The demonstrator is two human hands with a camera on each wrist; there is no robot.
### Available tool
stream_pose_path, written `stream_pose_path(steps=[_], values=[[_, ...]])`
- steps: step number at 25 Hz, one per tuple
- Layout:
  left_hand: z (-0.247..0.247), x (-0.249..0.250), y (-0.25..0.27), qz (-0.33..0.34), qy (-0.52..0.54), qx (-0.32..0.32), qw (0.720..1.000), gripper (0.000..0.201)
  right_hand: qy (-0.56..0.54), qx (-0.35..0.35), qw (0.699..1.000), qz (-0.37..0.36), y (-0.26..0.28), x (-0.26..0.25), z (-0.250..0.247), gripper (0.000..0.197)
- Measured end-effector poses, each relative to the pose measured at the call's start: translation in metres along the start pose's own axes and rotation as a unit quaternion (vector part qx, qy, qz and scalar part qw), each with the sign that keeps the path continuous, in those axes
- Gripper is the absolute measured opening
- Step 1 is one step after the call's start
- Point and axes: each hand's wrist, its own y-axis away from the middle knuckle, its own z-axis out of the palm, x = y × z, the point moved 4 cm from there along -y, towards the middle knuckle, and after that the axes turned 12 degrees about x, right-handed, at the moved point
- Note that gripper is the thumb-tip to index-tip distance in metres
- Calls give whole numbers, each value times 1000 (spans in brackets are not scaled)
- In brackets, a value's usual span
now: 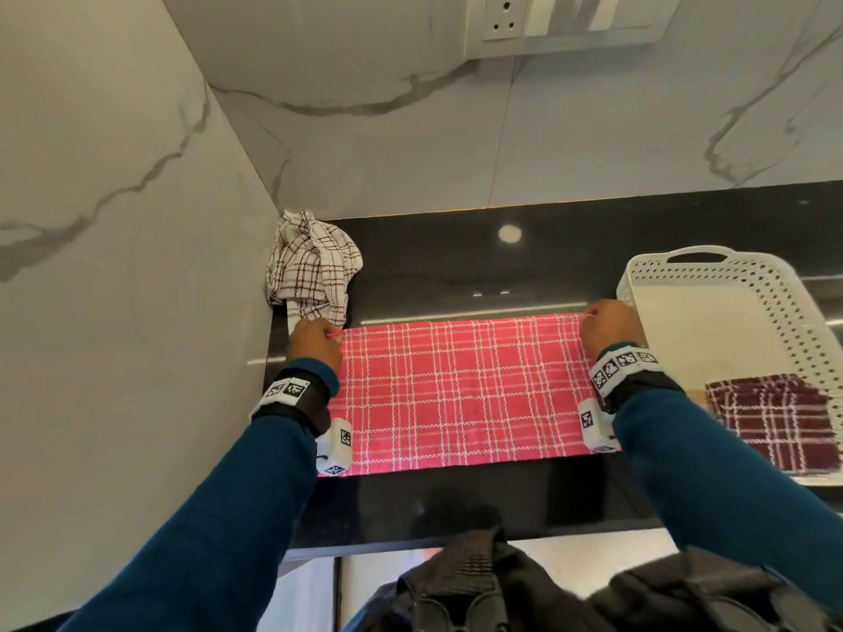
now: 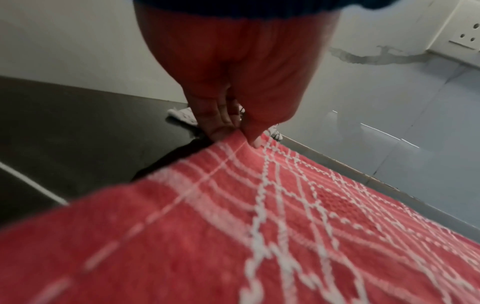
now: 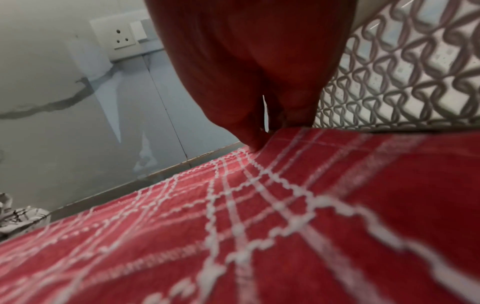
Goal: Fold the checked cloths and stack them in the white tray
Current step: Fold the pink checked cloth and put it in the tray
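Red checked cloth [image 1: 460, 394] lies flat mid-bench [image 1: 456, 499], folded to a long strip. Left hand [image 1: 314, 344] pinches its far-left corner, right hand [image 1: 609, 328] its far-right corner. White tray [image 1: 775, 285] at right edge holds a folded maroon cloth [image 1: 771, 421]. Crumpled white cloth [image 1: 312, 266] in far-left corner.

Left hand [image 2: 233, 82] pinches red cloth [image 2: 259, 236] corner

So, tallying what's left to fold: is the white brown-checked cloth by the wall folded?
No, the white brown-checked cloth sits crumpled in a heap in the counter's corner.
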Motion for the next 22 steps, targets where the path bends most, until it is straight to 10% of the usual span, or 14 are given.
stream_pose_path(steps=[6, 10, 13, 16, 22], values=[[-6, 8, 0, -5, -51, -23, 998, 19, 57, 14, 997, -40, 3, -9, -1, 23], [-10, 50, 29, 126, -109, 25, 986, 32, 24, 26, 992, -124, 33, -49, -21, 36], [20, 90, 61, 246, -88, -99, 960, 39, -62, -126, 976, -168, 79, -78, 5, 58], [54, 89, 80, 314, -163, -211, 911, 64, 88, -209, 939, -257, 95, -71, 48, 80], [41, 21, 67, 251, -250, -222, 908, 77, 180, -208, 953, -124, 62, -10, 43, 101]])
